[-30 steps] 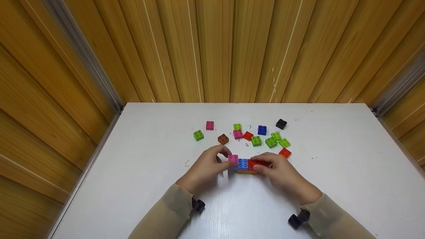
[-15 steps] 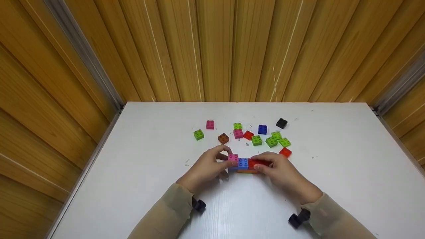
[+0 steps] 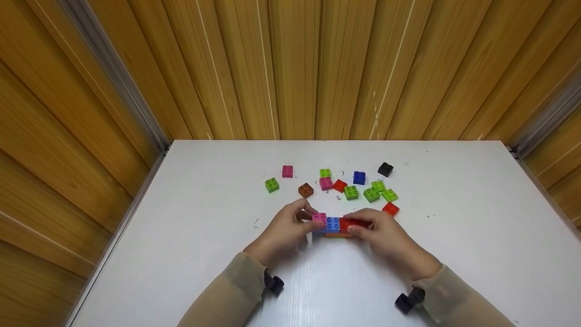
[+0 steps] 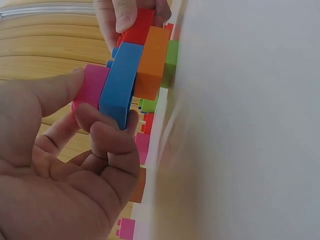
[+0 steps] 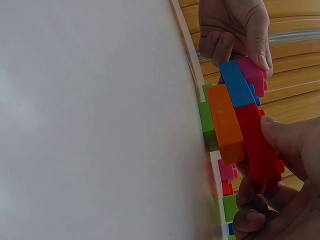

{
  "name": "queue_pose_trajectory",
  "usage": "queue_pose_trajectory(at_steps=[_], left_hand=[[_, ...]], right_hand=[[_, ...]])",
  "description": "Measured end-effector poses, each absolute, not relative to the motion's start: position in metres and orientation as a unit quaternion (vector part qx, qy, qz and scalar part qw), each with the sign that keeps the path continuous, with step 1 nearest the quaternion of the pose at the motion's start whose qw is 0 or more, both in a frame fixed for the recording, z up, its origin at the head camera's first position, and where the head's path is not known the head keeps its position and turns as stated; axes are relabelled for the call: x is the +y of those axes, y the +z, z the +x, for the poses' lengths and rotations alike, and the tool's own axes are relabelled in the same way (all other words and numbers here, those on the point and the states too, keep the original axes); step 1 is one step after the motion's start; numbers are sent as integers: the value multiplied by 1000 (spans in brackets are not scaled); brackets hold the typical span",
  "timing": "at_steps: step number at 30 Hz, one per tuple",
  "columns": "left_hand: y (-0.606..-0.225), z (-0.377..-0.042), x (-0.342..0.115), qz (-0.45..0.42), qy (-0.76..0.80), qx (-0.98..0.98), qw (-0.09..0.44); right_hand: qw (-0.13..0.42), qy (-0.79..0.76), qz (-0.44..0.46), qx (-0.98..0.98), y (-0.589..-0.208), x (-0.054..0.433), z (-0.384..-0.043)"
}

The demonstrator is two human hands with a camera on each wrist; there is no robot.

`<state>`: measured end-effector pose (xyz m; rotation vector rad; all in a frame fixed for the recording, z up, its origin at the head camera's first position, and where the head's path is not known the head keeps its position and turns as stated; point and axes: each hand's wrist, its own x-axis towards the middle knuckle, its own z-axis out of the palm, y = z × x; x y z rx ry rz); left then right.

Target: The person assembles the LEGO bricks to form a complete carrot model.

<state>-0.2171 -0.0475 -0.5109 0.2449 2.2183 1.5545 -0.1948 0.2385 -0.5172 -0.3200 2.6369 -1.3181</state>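
Observation:
My left hand [image 3: 283, 231] pinches a pink brick [image 4: 93, 85] between thumb and fingers. That brick sits on the outer end of a blue brick [image 4: 121, 82], whose underside other fingers touch. Beside the blue brick lies a long red brick [image 5: 256, 145], gripped by my right hand [image 3: 388, 234] with the thumb over its studs. Beneath both is an orange brick [image 5: 224, 120], bridging their joint. Under the orange one, a green brick [image 5: 207, 125] forms the bottom of the stack. Fingers partly hide the red brick's top in the head view.
Loose bricks lie beyond the hands on the white table [image 3: 218, 181]: a brown one [image 3: 306, 190], a dark blue one [image 3: 359, 177], a black one [image 3: 385, 169], and several green, pink and red ones. A wood-panelled wall [image 3: 295, 68] rises behind the table.

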Motion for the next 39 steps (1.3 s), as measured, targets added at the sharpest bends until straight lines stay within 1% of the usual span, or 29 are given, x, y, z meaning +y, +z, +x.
queue_pose_trajectory(at_steps=[9,16,21,26,33,39], left_hand=[[-512,-216,-44,102,551,809,179],[-514,-218,-46,91,558,802,196],[-515,-218,-47,99,547,803,214],[-517,-218,-45,90,582,776,229],[-515,-217,-44,67,602,765,220],[-515,-217,-43,72,604,762,223]], right_hand=[[95,-447,-98,884,-517,239,-192],[103,-451,-90,882,-517,240,-194],[103,-454,-95,880,-518,241,-194],[101,-454,-98,880,-517,241,-195],[100,-451,-100,881,-517,239,-195],[109,-446,-86,884,-514,239,-196]])
